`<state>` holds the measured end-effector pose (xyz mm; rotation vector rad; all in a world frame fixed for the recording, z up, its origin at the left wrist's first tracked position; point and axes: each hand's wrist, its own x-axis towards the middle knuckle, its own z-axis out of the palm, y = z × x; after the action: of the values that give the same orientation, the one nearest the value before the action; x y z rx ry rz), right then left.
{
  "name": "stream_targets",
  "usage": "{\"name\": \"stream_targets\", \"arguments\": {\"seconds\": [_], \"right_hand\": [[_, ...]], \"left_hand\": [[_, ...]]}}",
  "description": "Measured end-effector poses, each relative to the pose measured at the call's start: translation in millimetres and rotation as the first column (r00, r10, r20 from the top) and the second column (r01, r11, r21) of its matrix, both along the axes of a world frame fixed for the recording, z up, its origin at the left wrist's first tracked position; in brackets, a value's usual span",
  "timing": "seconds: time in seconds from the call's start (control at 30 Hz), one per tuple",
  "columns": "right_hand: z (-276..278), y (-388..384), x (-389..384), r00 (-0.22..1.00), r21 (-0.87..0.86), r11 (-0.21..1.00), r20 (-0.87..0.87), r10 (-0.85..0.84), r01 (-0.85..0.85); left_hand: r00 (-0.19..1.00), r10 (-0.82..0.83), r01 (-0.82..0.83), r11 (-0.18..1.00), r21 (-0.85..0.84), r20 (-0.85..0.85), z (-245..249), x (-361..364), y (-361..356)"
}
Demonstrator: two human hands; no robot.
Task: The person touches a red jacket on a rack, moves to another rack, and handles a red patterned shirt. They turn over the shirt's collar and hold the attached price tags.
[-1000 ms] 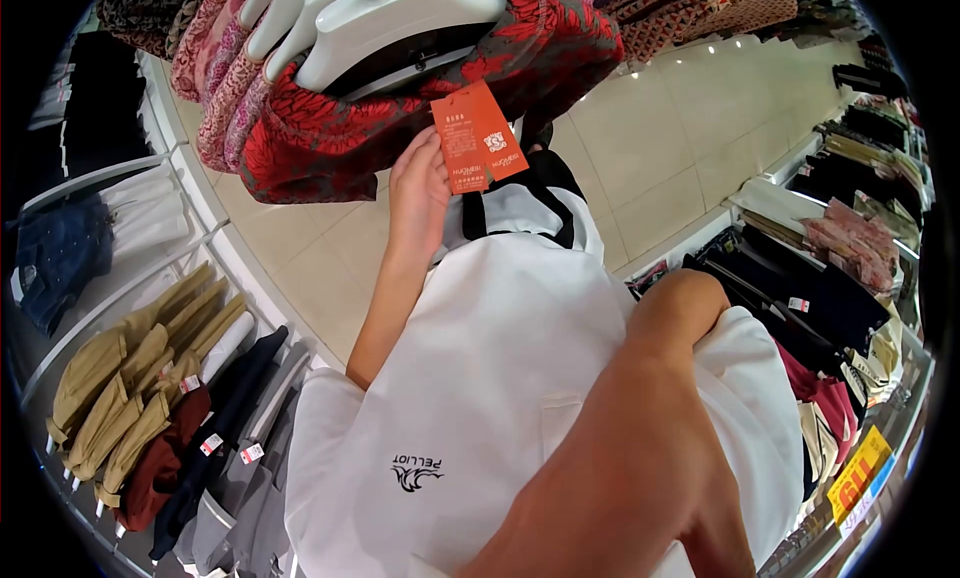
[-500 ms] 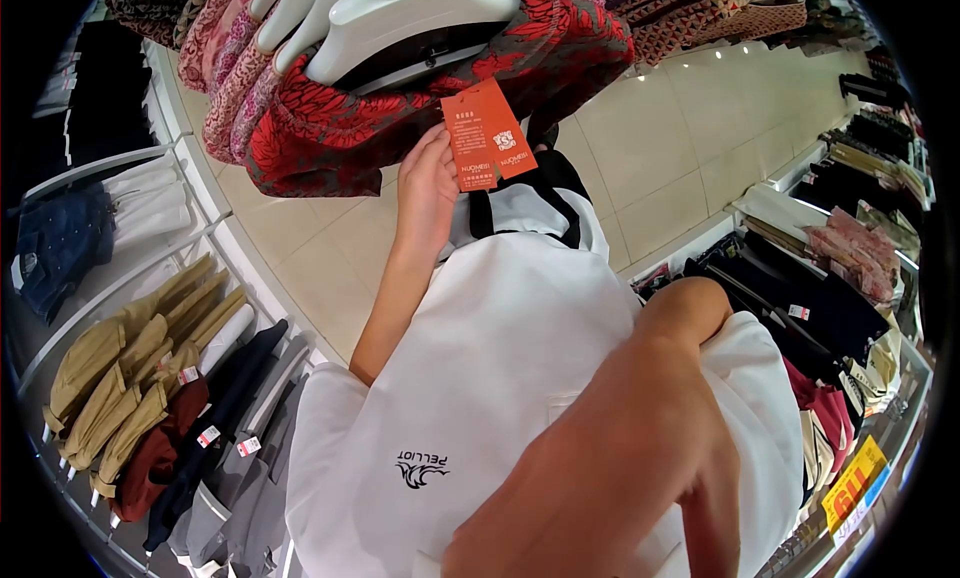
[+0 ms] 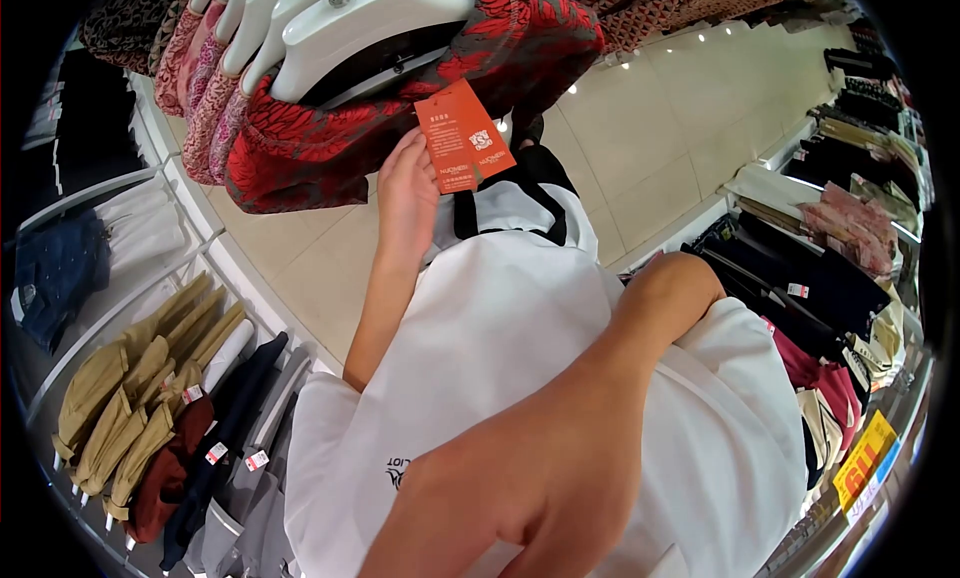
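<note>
My left hand [image 3: 406, 193] pinches the left edge of a red-orange hang tag [image 3: 462, 138] with white print and a square code. It seems to be two cards overlapping. The tag hangs in front of a red and dark patterned garment [image 3: 300, 143], which is on a white hanger [image 3: 370, 23]. My right hand [image 3: 500, 478] is large and close to the camera, raised in front of my white shirt [image 3: 500, 318]. Its back shows, while the fingers are mostly cut off by the bottom of the picture, so what they do is hidden.
Pink patterned garments [image 3: 205, 108] hang beside the red one. On the left, a rack holds khaki trousers [image 3: 125, 388] and denim [image 3: 65, 268]. Dark folded clothes [image 3: 800, 278] and a yellow price sign [image 3: 865, 463] are on the right. Tiled floor [image 3: 660, 128] runs between.
My right hand has come down and away from the camera, so its back and wrist now show. The tag, garment and left hand sit slightly further left in the view; the left hand keeps its hold.
</note>
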<state>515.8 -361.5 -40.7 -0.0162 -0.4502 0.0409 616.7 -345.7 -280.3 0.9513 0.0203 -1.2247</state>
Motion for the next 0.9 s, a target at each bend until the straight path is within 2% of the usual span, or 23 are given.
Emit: {"name": "stream_targets", "arguments": {"seconds": [0.07, 0.1, 0.17, 0.2, 0.27, 0.4, 0.47, 0.6, 0.67, 0.8, 0.9], "right_hand": [[6, -3, -2, 0.998, -0.129, 0.990, -0.009, -0.063, 0.061], [17, -23, -3, 0.996, -0.256, 0.963, -0.018, -0.087, 0.080], [19, -37, 1, 0.999, -0.305, 0.952, -0.032, -0.014, 0.004], [13, -36, 6, 0.996, -0.229, 0.969, -0.031, 0.086, -0.091], [10, -34, 9, 0.982, -0.142, 0.972, -0.039, 0.184, -0.188], [15, -33, 10, 0.967, -0.208, 0.945, -0.094, 0.238, -0.253], [15, -33, 10, 0.970, -0.210, 0.948, -0.104, 0.221, -0.239], [10, -4, 2, 0.993, -0.080, 0.996, -0.116, 0.034, -0.044], [10, 4, 1, 0.992, -0.077, 0.997, -0.121, -0.025, 0.016], [12, -6, 2, 0.993, -0.163, 0.987, -0.118, -0.014, -0.005], [12, -3, 2, 0.993, -0.141, 0.989, -0.115, 0.036, -0.052]], "left_hand": [[1.000, -0.001, 0.001, 1.000, -0.007, 0.000, 1, 0, 0], [1.000, -0.004, 0.004, 1.000, -0.010, 0.002, 5, 0, 0], [1.000, -0.011, 0.011, 1.000, -0.016, 0.001, 7, 0, 0], [1.000, -0.014, 0.014, 1.000, -0.020, 0.000, 6, 0, 0], [1.000, -0.019, 0.019, 1.000, -0.024, -0.004, 5, 1, 1], [1.000, -0.019, 0.019, 0.999, -0.029, -0.003, 3, 2, 2], [1.000, -0.018, 0.018, 0.999, -0.031, 0.001, 3, 2, 2], [1.000, -0.016, 0.016, 0.999, -0.034, -0.003, 3, 2, 1], [1.000, -0.014, 0.013, 0.999, -0.032, -0.003, 3, 2, 1], [1.000, -0.006, 0.006, 1.000, -0.027, 0.002, 2, 2, 2], [1.000, -0.005, 0.005, 1.000, -0.030, -0.005, 2, 2, 2]]}}
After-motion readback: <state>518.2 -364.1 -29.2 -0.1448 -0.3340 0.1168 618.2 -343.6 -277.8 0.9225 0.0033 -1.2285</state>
